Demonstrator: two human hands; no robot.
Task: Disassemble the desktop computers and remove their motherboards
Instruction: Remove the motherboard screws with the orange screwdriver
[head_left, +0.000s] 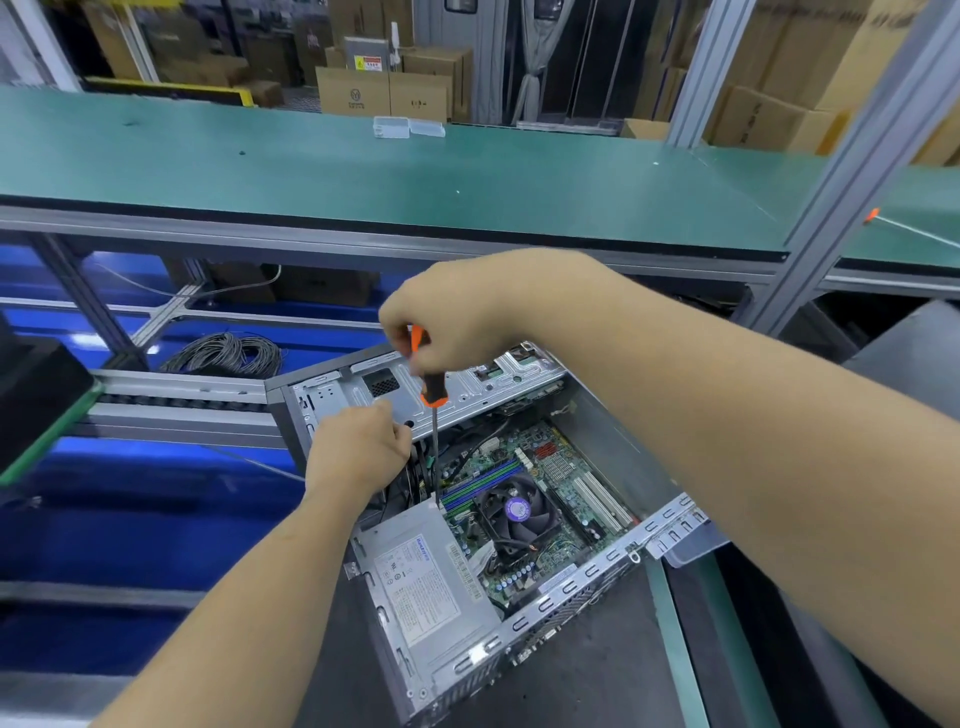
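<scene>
Right hand (457, 312) gripping upright screwdriver (431, 400), left hand (358, 452) beside

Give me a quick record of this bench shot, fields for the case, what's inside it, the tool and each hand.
case: open desktop case, side panel off
inside: motherboard with CPU fan; power supply at near corner
tool: orange-handled screwdriver, upright, tip down by the power supply's edge
right hand: grips the screwdriver handle
left hand: at the drive cage edge; grip unclear
</scene>
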